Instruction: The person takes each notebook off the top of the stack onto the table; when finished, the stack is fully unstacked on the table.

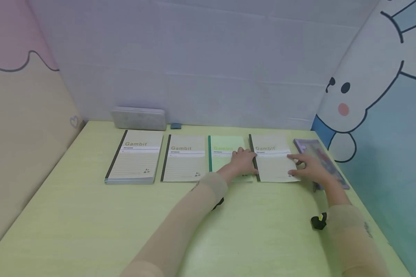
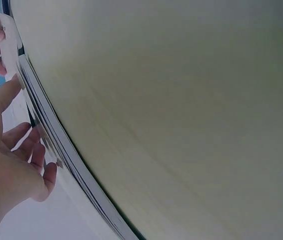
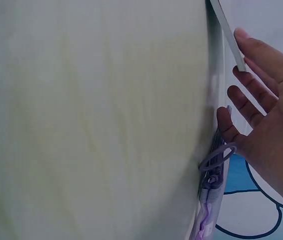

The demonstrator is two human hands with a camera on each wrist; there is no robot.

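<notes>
A white-covered "Gambit" notebook [image 1: 272, 165] with a dark spine lies between the two hands. My right hand [image 1: 310, 168] pinches its right edge; in the right wrist view the thumb [image 3: 251, 42] is on the cover side, a finger at the underside, and the notebook's edge [image 3: 230, 37] slants. My left hand [image 1: 243, 161] reaches over a green notebook [image 1: 225, 144], thumb and forefinger touching the white notebook's spine. Its fingers [image 2: 29, 142] are spread and loosely bent in the left wrist view. The left hand covers the green notebook's lower right part.
Another white notebook [image 1: 183, 165] and a thicker notebook stack [image 1: 135, 159] lie to the left in the same row. A grey case [image 1: 139, 118] and a small blue block [image 1: 175, 126] stand along the back wall. Right of the row lies a purple zip pouch [image 1: 336, 175].
</notes>
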